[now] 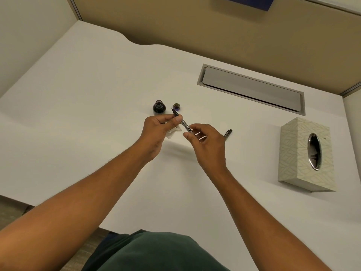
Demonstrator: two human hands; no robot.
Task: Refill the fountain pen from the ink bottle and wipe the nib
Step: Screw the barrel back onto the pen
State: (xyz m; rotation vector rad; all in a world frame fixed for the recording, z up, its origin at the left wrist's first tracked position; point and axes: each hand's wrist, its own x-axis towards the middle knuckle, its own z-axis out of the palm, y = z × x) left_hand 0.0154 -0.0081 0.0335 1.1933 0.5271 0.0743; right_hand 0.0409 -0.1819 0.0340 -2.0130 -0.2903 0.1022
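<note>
Near the middle of the white desk (82,106) stands an open, round glass ink bottle (159,108) of dark ink, its dark cap (177,107) lying just beside it. The left hand (156,132) pinches the slim dark fountain pen (180,120) near its nib, above a crumpled white tissue (172,133). The right hand (207,142) pinches the pen's rear end with thumb and fingertips. A dark pen barrel (228,133) lies behind it. Toward the right edge sits a patterned beige tissue box (306,153).

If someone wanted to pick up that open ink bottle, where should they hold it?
Grip the ink bottle around its wide round body, coming from the left side, since the cap sits to its right. It stands upright with its neck open, so keep it level.
</note>
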